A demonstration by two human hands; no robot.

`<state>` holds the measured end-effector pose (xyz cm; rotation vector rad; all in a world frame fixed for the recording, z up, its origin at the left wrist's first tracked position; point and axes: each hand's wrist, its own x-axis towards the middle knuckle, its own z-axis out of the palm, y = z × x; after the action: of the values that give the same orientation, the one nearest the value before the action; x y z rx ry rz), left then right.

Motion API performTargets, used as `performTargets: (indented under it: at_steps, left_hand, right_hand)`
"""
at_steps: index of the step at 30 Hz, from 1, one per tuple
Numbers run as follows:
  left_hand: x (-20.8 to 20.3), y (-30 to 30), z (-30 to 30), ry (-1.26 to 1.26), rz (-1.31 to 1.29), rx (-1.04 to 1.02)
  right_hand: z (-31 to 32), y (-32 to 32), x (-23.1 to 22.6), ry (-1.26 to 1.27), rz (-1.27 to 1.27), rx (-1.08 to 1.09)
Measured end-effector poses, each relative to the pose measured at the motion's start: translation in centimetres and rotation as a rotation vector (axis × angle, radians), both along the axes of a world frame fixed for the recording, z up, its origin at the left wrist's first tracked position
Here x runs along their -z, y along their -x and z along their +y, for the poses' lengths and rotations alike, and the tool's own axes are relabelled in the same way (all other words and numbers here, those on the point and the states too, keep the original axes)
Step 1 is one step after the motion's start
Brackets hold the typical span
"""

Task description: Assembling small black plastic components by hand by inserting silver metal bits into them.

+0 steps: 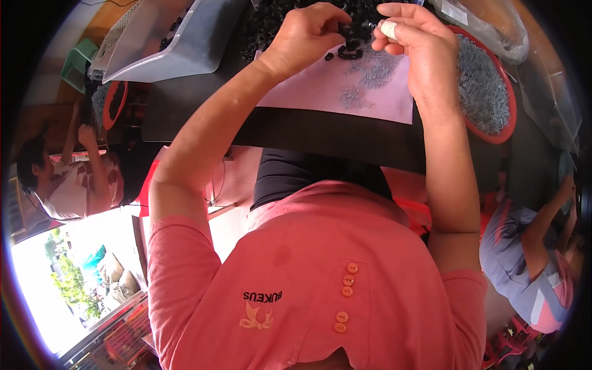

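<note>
My left hand is over the near edge of a pile of small black parts. Its fingers are bent together at the tips, and whatever they pinch is too small to make out. Opposite it is my right hand, with white tape round one digit. Its thumb and fingers come together near a few black parts, and anything between them cannot be made out. Below both hands, small clear pieces lie scattered on a pink sheet, with a few loose black parts at its far side.
A translucent plastic bin stands at the left of the dark table. At the right is a red basket filled with clear pieces, near a clear plastic bag. Other people sit left and right.
</note>
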<state>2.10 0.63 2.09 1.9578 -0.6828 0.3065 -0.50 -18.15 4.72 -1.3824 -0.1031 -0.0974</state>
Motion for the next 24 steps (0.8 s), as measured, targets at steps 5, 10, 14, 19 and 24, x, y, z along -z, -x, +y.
performTargets:
  at_steps: [5,10,14,19,24]
  left_hand:
    - [0.9,2.7,1.3,0.225,0.347,-0.063]
    - [1.6,3.8,1.3,0.453,0.489,-0.039]
    - [1.9,4.3,1.1,0.481,0.514,-0.06]
    - [1.5,4.9,1.1,0.383,0.515,-0.098]
    - [1.5,5.1,1.2,0.336,0.44,-0.117]
  right_hand:
    - [0.6,0.5,-0.3,0.086,0.026,-0.085]
    - [0.5,-0.3,1.4,0.242,-0.066,-0.192]
    - [1.0,-0.1,1.4,0.262,-0.102,-0.235]
    - [1.5,0.0,1.6,0.315,-0.092,-0.26]
    - [2.1,0.1,1.8,0.342,-0.107,-0.291]
